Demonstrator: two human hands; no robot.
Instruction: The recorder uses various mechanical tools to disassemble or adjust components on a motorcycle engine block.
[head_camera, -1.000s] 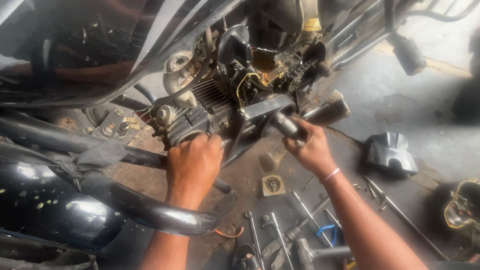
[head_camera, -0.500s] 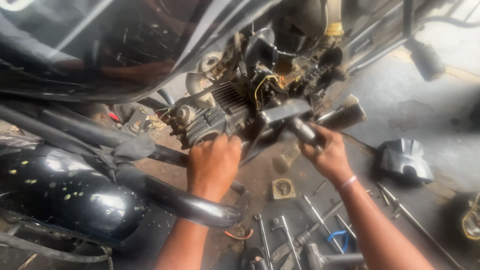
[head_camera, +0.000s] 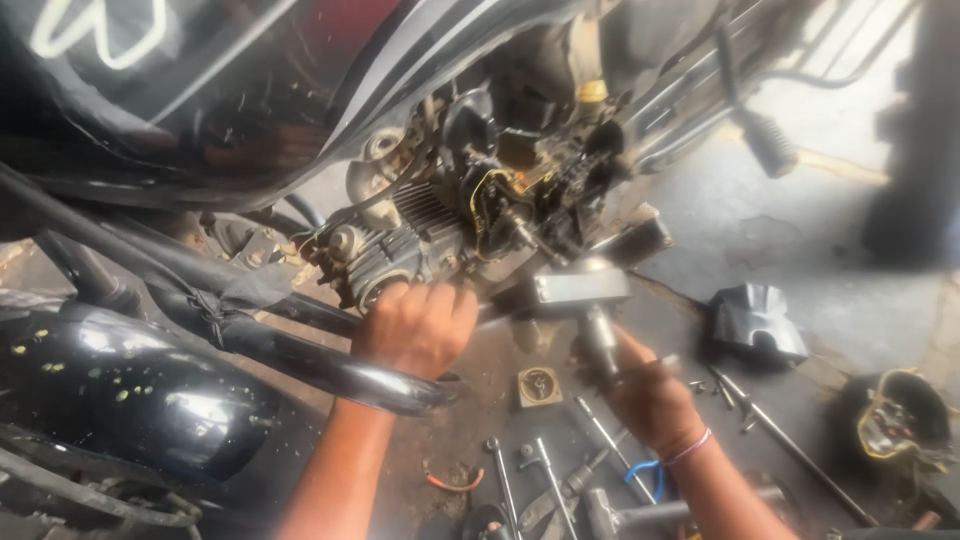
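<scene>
Metal hammer (head_camera: 590, 310) in right hand (head_camera: 650, 400)

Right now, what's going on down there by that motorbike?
A person is working on a motorbike engine with both bare hands. The left hand presses against the engine's lower side, just above the exhaust pipe. The right hand grips a metal tool whose head reaches the engine. Wrenches and a small square part lie on the floor below, with a grey cover off to the side.
</scene>
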